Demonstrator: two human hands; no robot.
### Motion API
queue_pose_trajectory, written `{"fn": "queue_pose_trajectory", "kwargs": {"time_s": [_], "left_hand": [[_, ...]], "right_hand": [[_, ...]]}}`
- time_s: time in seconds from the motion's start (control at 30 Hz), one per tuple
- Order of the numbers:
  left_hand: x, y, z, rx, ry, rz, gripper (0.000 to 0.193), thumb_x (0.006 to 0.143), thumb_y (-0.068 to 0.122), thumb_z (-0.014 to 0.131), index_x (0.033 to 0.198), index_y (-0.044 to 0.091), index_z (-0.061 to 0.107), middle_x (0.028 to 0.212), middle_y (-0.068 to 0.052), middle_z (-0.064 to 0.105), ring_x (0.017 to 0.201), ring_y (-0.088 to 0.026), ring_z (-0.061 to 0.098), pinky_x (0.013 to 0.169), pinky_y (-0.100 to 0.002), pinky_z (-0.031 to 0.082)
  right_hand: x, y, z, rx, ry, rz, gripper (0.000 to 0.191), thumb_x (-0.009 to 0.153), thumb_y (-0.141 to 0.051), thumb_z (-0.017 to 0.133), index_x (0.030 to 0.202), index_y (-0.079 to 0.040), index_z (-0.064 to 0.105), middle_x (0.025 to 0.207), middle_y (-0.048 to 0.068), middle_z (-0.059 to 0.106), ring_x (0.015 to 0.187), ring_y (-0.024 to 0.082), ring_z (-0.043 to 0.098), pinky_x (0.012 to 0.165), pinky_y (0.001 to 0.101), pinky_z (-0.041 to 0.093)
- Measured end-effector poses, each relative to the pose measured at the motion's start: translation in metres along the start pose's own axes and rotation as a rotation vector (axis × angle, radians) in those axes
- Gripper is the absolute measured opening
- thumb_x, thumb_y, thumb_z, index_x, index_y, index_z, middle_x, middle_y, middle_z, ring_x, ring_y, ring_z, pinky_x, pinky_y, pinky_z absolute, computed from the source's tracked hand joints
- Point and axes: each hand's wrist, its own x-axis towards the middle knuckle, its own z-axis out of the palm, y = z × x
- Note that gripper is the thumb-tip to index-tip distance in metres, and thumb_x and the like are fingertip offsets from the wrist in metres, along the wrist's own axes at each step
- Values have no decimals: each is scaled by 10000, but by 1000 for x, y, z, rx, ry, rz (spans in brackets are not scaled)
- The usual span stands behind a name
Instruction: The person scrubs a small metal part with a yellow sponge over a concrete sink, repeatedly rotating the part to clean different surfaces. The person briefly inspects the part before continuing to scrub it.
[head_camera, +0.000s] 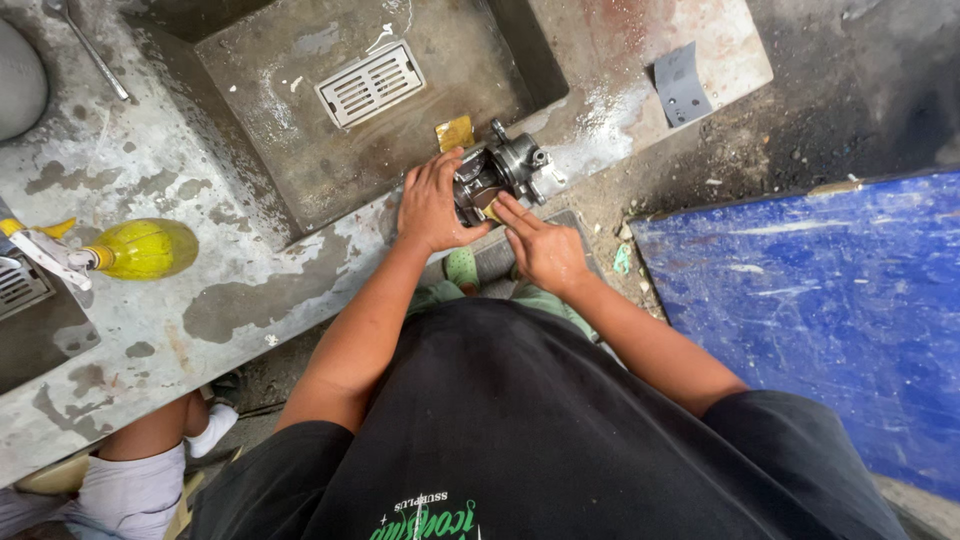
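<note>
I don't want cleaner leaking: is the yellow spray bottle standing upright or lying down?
Lying down. The yellow spray bottle rests on its side on the concrete ledge, nozzle pointing left.

Our left hand (432, 205) covers the near side of the metal part (503, 172), so we cannot see how the fingers grip it. Under our right hand (543, 250), its fingertips hide a small yellow bit. Far left of the grip, the spray bottle (140, 249) nozzle is cut off.

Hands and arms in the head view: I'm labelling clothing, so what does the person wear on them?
Nothing on the left hand or right hand: no gloves, rings or watch visible. Both forearms are bare; short black T-shirt sleeves end above the elbows.
</note>
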Motion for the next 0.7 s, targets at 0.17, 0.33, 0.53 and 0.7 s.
{"fn": "queue_pose_trajectory", "kwargs": {"time_s": [0.17, 0.33, 0.53, 0.7], "left_hand": [[-8, 7, -2, -43, 88, 38, 1013, 633, 527, 887, 1399, 44, 432, 1523, -109, 490, 1405, -308, 463, 1157, -476, 326], [0, 6, -8, -18, 120, 68, 1063, 594, 543, 900, 1390, 19, 428, 1485, -134, 500, 1362, -330, 469, 1119, -483, 327], [2, 3, -6, -26, 112, 68, 1030, 623, 541, 896, 1392, 34, 435, 1510, -116, 499, 1389, -307, 475, 1129, -459, 337], [-4, 7, -6, -33, 124, 55, 1049, 615, 557, 903, 1394, 31, 437, 1501, -117, 492, 1387, -310, 467, 1140, -463, 332]], "right_hand": [[7, -16, -4, 15, 45, 6, 420, 1004, -222, 603, 1421, -177, 622, 1480, -7, 600, 781, 279, 734, 630, 380, 580], [13, -16, -18, -18, 9, 15, 416, 991, -235, 613, 1405, -193, 627, 1487, -20, 586, 705, 270, 727, 611, 377, 575], [16, -18, -15, -44, 78, -31, 434, 1004, -240, 614, 1433, -176, 610, 1500, -7, 580, 800, 265, 738, 648, 364, 578], [17, -21, -11, -44, 70, -17, 447, 988, -250, 609, 1428, -172, 607, 1481, -1, 586, 825, 264, 746, 627, 373, 575]]}}
